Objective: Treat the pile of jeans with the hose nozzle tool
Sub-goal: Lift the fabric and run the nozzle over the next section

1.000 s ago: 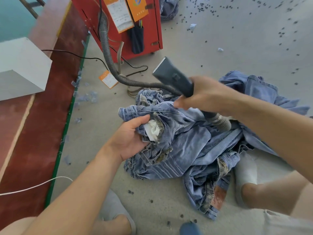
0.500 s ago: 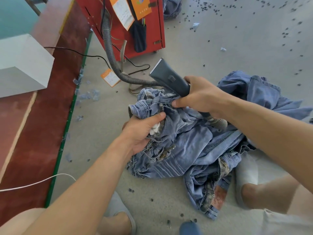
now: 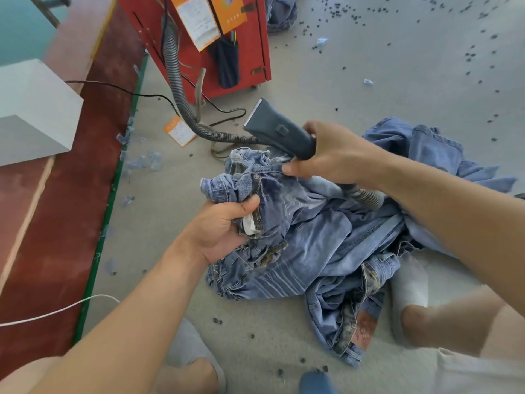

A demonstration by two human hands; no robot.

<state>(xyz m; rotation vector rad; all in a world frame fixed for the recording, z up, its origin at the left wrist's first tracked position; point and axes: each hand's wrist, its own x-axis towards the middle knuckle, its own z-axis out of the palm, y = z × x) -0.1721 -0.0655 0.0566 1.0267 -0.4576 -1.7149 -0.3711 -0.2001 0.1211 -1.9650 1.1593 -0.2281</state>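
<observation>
On the grey floor point(image 3: 369, 81) in front of a red machine point(image 3: 250, 52) lies the pile of jeans point(image 3: 326, 245). A ribbed hose point(image 3: 176, 89) runs from the machine to the nozzle point(image 3: 279, 132), held above the pile. The right hand point(image 3: 335, 155) grips the nozzle; the left hand point(image 3: 218, 226) clutches a waistband at the pile's left edge.

Pale grey concrete floor point(image 3: 397, 89), speckled with small dark bits and a few scraps of pale blue cloth. At the top, a red metal cabinet point(image 3: 199, 61) bearing orange and white paper tags, with a thin black cable point(image 3: 119, 88) trailing beside it. Along the left, a dark red raised platform point(image 3: 65, 223) edged by a green strip, carrying a white box point(image 3: 34, 109) and a thin white cord point(image 3: 56, 309).
</observation>
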